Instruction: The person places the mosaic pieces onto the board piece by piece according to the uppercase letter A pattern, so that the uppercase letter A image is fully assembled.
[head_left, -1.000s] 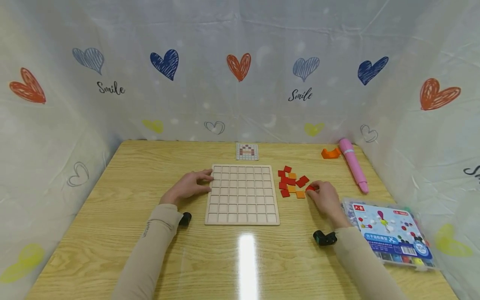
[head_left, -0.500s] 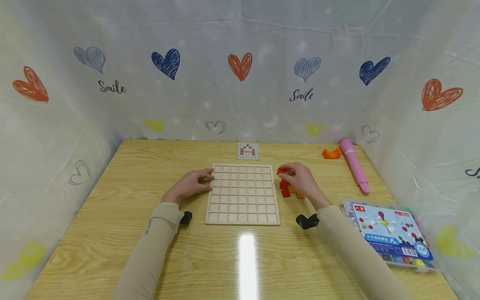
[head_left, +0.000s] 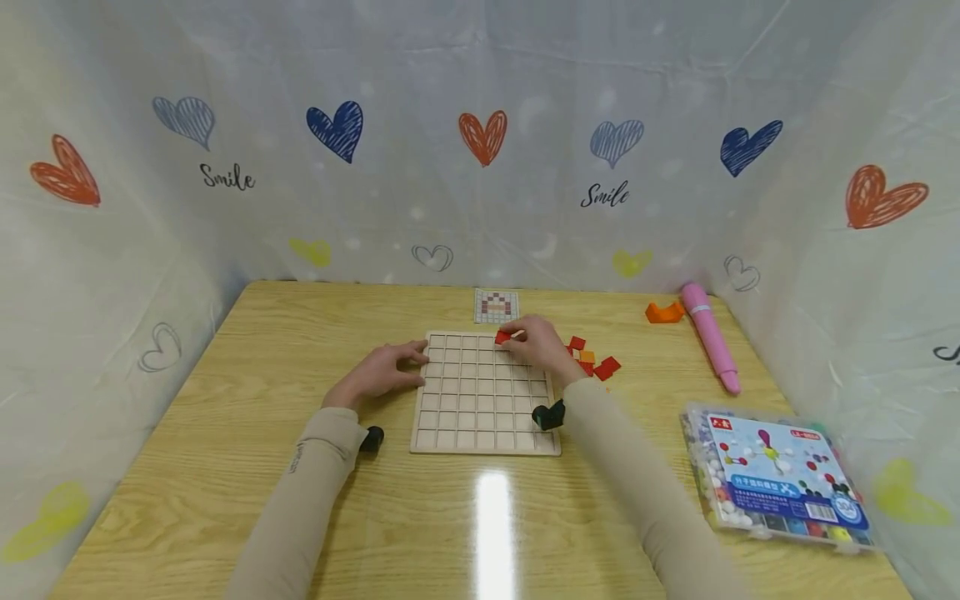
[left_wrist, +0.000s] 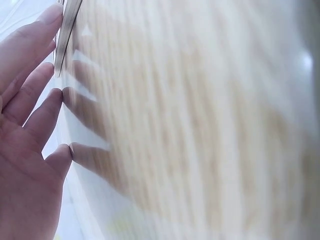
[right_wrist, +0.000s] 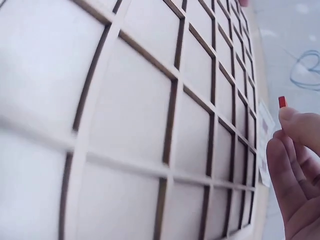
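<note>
A wooden grid board (head_left: 467,408) lies flat in the middle of the table. Along its left edge, my left hand (head_left: 382,369) rests with fingers fairly straight and spread, the tips touching the edge and tabletop; the left wrist view shows that edge by the fingers (left_wrist: 42,112). My right hand (head_left: 542,343) pinches a small red square tile (head_left: 502,337) between thumb and fingers over the board's far row, right of its centre. Seen edge-on in the right wrist view, the tile (right_wrist: 282,102) pokes out past the thumb. The right forearm covers part of the board's right side.
Loose red tiles (head_left: 607,368) and orange tiles (head_left: 587,357) lie right of the board, partly hidden by the right arm. Behind the board is a small pattern card (head_left: 497,307). Farther right are an orange holder (head_left: 664,312), a pink pen-shaped object (head_left: 710,337) and a clear parts box (head_left: 780,475).
My right hand has travelled left from the right end of the loose tiles, over them, to the board's far row, with a red tile pinched. The left hand has stayed put.
</note>
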